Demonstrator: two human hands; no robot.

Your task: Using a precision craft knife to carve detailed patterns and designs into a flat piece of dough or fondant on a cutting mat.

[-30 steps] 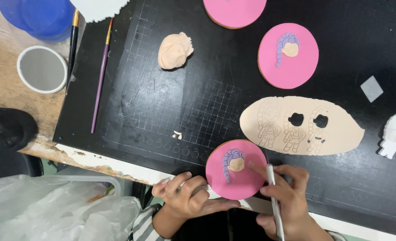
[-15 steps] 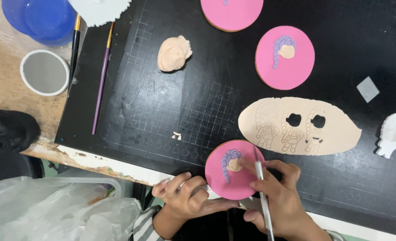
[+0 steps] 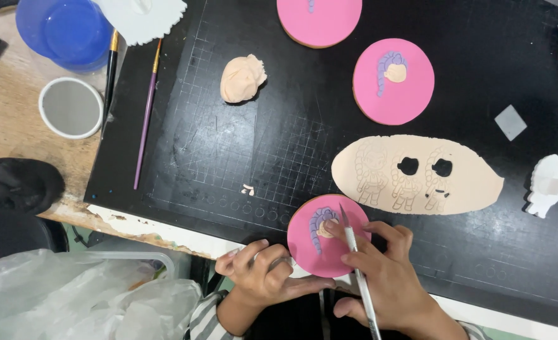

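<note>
Three pink discs lie on the black cutting mat (image 3: 241,157), which serves as the landmark. The nearest pink disc (image 3: 320,249) sits at the mat's near edge and carries a small purple and tan figure (image 3: 321,223). The left hand (image 3: 263,277) rests at the near-left rim of this disc, fingers (image 3: 253,249) curled narrow and touching the rim. The right hand (image 3: 389,277) sits over the disc's right side, fingers closed around a thin silver-handled tool (image 3: 357,264), with its tip resting at the tan part of the figure.

A second pink disc (image 3: 393,82) with a similar figure lies toward the mat's far right; a third pink disc (image 3: 318,19) is cut off by the far edge of the view. Between the near and second discs lies a rolled tan sheet (image 3: 474,179), stamped with figure outlines and with two holes cut out. A tan lump (image 3: 242,79) sits mid-mat, far side. A purple-handled brush (image 3: 146,116) lies along the mat's left edge, a black-handled brush (image 3: 110,75) just beside it. Left of the mat, on the wooden desk (image 3: 8,126), stand a blue tub (image 3: 62,28) and a round white-rimmed lid (image 3: 71,107). A white cutter (image 3: 546,186) lies at the mat's right side.
</note>
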